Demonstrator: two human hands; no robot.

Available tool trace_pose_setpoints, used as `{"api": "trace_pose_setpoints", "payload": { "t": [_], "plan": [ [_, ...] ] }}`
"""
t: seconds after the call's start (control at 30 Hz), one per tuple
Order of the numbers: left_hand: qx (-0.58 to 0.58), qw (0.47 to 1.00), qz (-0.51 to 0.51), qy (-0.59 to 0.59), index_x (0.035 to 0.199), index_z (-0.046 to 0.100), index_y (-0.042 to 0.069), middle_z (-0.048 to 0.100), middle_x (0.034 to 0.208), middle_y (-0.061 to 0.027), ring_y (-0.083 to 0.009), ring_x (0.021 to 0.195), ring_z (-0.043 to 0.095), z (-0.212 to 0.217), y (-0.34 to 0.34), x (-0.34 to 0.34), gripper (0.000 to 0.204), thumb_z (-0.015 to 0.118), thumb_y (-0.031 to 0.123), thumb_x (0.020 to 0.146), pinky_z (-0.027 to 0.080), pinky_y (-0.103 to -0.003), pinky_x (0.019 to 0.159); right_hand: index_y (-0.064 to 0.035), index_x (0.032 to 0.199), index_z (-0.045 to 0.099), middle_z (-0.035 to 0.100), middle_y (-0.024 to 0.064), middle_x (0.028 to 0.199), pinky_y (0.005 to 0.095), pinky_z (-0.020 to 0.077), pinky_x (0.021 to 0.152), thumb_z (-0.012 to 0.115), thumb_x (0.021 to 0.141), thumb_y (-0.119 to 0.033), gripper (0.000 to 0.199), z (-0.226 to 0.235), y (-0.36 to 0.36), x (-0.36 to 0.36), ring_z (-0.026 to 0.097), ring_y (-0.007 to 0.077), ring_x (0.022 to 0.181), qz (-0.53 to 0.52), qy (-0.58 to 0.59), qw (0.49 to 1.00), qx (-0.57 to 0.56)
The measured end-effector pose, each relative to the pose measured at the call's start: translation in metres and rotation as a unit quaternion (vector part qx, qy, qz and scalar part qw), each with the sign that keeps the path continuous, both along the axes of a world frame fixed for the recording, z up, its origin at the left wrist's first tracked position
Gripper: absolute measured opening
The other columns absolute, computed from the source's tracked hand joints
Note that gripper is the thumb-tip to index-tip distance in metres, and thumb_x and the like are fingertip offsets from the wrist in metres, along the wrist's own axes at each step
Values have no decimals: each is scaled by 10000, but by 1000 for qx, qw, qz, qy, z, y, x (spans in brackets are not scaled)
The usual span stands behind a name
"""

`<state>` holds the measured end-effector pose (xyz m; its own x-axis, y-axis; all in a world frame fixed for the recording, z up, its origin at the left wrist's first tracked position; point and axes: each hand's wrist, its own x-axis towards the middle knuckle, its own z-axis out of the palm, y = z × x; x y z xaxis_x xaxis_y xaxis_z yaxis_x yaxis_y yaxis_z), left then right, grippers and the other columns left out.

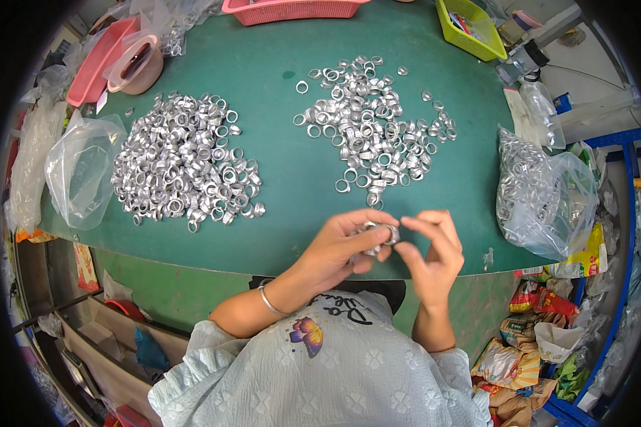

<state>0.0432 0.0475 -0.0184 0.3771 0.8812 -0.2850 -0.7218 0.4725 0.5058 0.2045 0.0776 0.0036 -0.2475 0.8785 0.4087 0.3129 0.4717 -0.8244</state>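
Note:
Close to the table's front edge, my left hand [343, 245] is closed around several silver metal rings [372, 232], which show between thumb and fingers. My right hand [434, 245] is just to the right of them, thumb and forefinger apart, with nothing visible between them. A large heap of silver rings [185, 160] lies on the table to the left. Beyond my hands is a second, looser pile of rings [367, 121], some scattered toward its right side. The rings at the bottom of my left hand are partly hidden by its fingers.
A clear bag full of rings [530, 188] stands at the right table edge. An empty-looking clear bag [85, 171] lies at the left. Pink baskets [292, 11], a pink bowl [139, 67] with a dark object, and a yellow-green basket [470, 32] line the far side of the green table [278, 64].

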Motion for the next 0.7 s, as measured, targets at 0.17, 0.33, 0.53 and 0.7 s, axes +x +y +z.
{"api": "trace_pose_setpoints", "payload": {
  "t": [0.17,0.33,0.53,0.7],
  "plan": [
    [185,830,156,503,915,622,45,613,849,-53,-95,678,588,12,9,-55,147,595,7,775,471,-208,575,11,956,628,588,89,901,260,428,681,659,711,-5,247,-19,37,33,541,161,769,-72,-56,993,-71],
    [316,426,297,794,884,581,12,595,894,-108,-253,761,595,21,25,-154,196,518,-94,732,470,-299,680,-13,1066,582,557,117,1063,335,423,812,649,733,-27,340,-23,60,35,534,259,922,-45,-199,978,-33],
    [267,296,208,893,865,570,17,541,995,-125,-300,922,515,-4,27,-236,183,495,-59,716,418,-368,794,-65,1152,548,452,141,1240,389,354,932,666,748,-151,430,-25,82,24,425,316,1115,0,-250,968,6],
    [251,339,193,886,866,565,43,520,1018,-112,-288,1002,473,-10,28,-241,221,422,-6,704,328,-402,896,-128,1153,557,419,137,1272,441,323,952,724,674,-249,522,-24,71,0,379,342,1175,92,-313,942,79]
  ]
}}
